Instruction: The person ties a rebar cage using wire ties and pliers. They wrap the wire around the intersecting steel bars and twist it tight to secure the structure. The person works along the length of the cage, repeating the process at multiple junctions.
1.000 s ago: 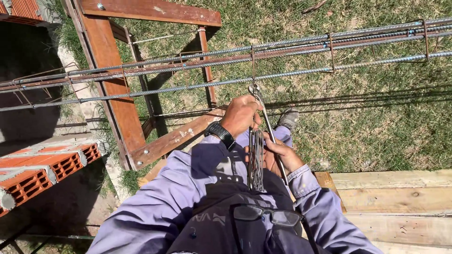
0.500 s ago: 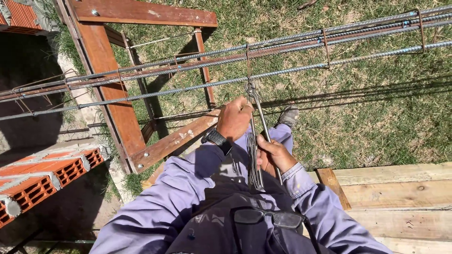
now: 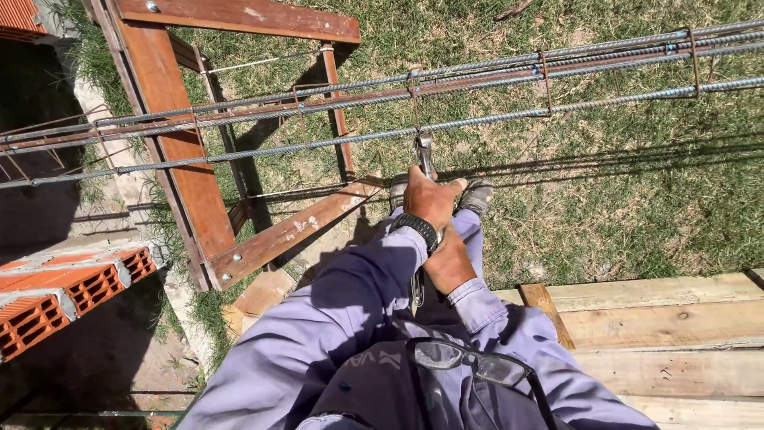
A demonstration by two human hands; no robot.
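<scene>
Left hand (image 3: 430,199) clamped around the pincers (image 3: 425,151), head set on the stirrup (image 3: 414,99) of the rebar cage (image 3: 477,87). Right hand (image 3: 447,263) below, grip hidden, cannot tell. Best kept square, twisting the tie snugly without overtightening.

No packages, labels, signs or screens show in this view. The nearest thing to one is the dark wristwatch (image 3: 417,227) on the left wrist, and its face is turned so that no display can be made out.
</scene>
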